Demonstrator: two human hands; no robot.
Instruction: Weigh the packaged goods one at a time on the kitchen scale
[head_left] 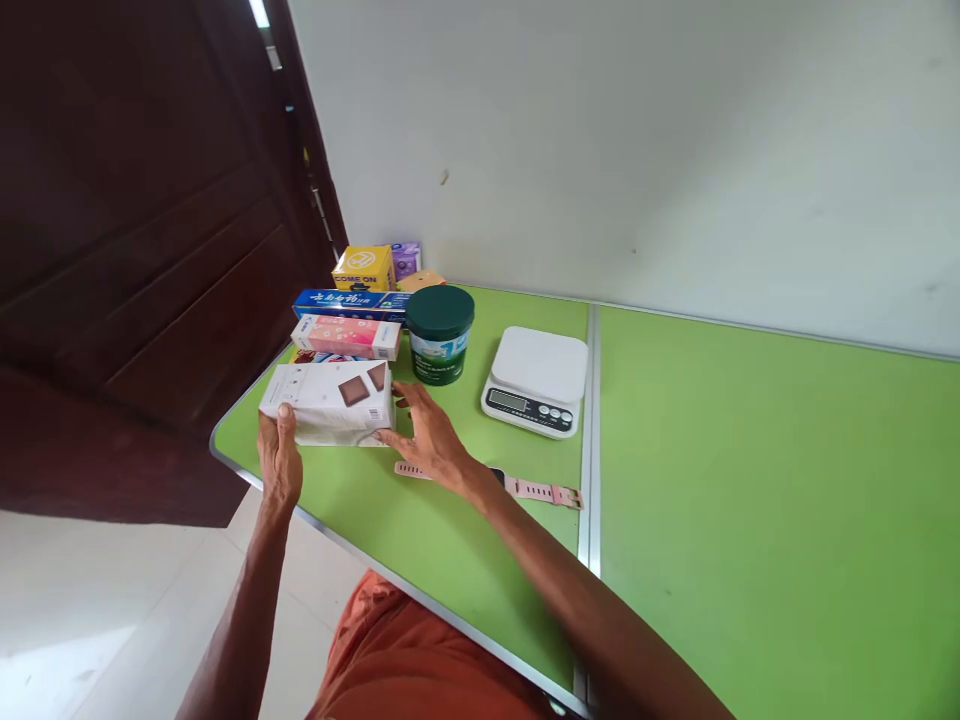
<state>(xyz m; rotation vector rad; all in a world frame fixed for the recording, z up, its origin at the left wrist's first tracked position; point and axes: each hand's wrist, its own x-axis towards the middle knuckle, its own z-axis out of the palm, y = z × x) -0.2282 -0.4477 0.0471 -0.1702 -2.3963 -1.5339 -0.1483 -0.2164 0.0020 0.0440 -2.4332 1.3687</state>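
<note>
A white box with brown squares printed on it [330, 400] lies near the left corner of the green table [750, 480]. My left hand [279, 462] grips its left end, thumb on top. At the box's right end my right hand [429, 440] touches it with fingers spread. Under my right wrist lies a pink-strapped watch [544, 491].
Behind the box lie a pink box [346, 337], a blue box [352, 302], a yellow box [364, 268] and a purple pack [406, 259]. A dark green tub [439, 334] and a white kitchen scale [537, 380] stand to the right. A dark door [142, 250] is at the left.
</note>
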